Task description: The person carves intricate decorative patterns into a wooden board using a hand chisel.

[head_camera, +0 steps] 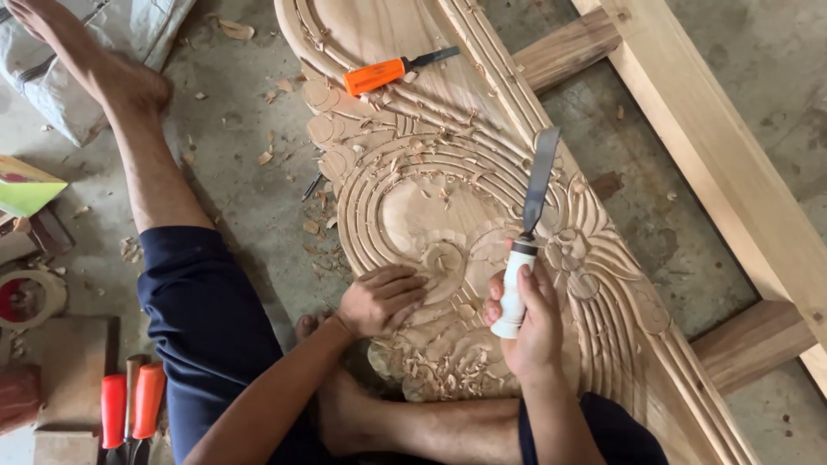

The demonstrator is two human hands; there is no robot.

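A long carved wooden panel [448, 172] with scrolls and curved grooves lies on the concrete floor in front of me. My left hand [379, 299] rests flat on its near left edge, fingers spread over the carving. My right hand [527, 320] grips the white handle of a wide flat chisel [536, 191], whose blade points away from me and is lifted over the panel's right side. An orange-handled chisel [389, 71] lies loose on the far part of the panel.
Thick timber beams [732, 164] run along the right, with cross pieces under the panel. Two red-handled tools [129, 406] lie at the lower left beside a tape roll [30, 297]. Wood chips litter the floor. My bare left leg [146, 164] stretches out on the left.
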